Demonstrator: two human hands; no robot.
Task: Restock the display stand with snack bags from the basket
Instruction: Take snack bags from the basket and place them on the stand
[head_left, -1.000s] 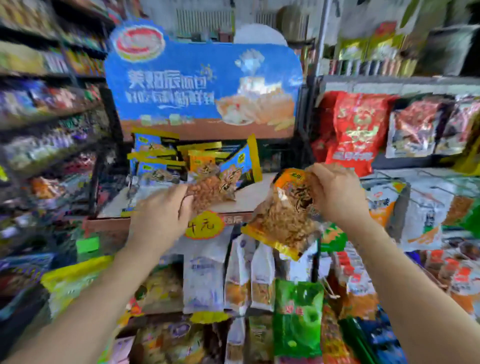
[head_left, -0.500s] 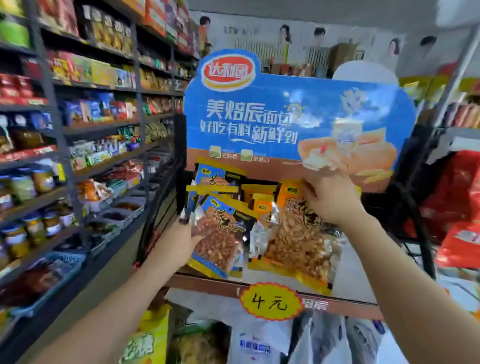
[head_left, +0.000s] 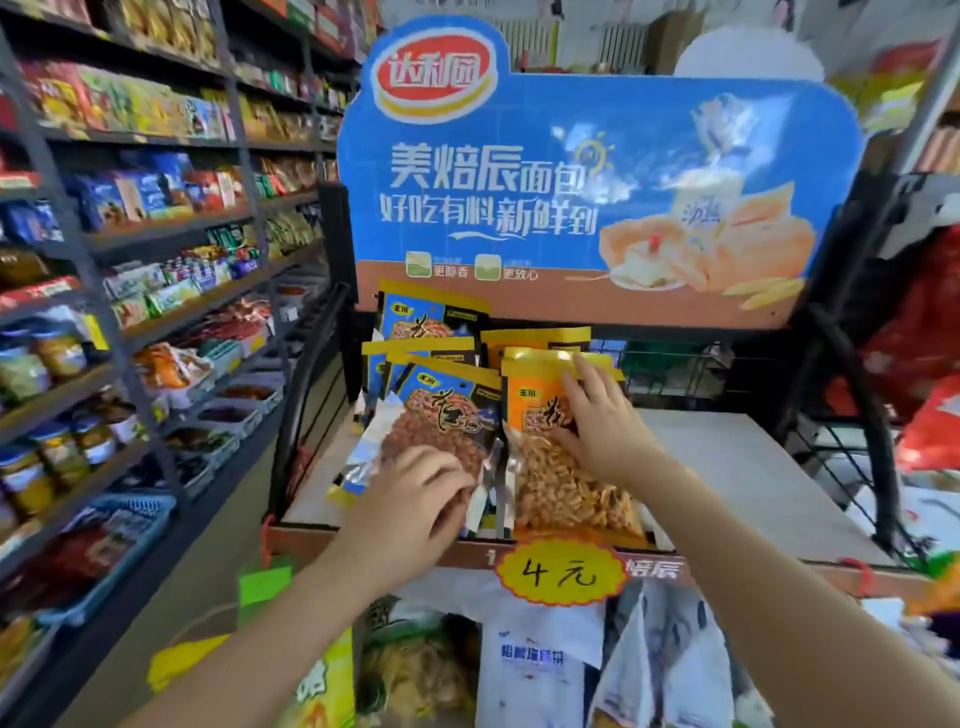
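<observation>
Head view looks down on the display stand (head_left: 737, 483), a wire-sided shelf with a pale floor under a large blue header board (head_left: 597, 171). Only the part of the shelf beneath and just beyond the fingers is stocked; everything to the right of the right hand's fingers is bare shelf.

Judging from this, the step in hand is setting two bags down at the front of their rows. The blue snack bag (head_left: 441, 426) leans back under the left hand (head_left: 415, 499), whose fingers are curled over its lower edge, gripping it. Touching it on the right, the orange snack bag (head_left: 561, 488) lies under the right hand (head_left: 602, 431); those fingers are spread flat on its face, pressing, not pinching. Behind the fingertips stand more bags (head_left: 431, 317) of the same two kinds, blue behind blue, orange behind orange.

Next, I would think, both hands let go without toppling the leaning rows, then go back to the basket, which is not in view here. The empty stretch right of the fingers suggests much restocking remains.

Below the fingers, a yellow price tag (head_left: 558, 571) hangs on the shelf's front lip, and other packets sit on the tier underneath.
</observation>
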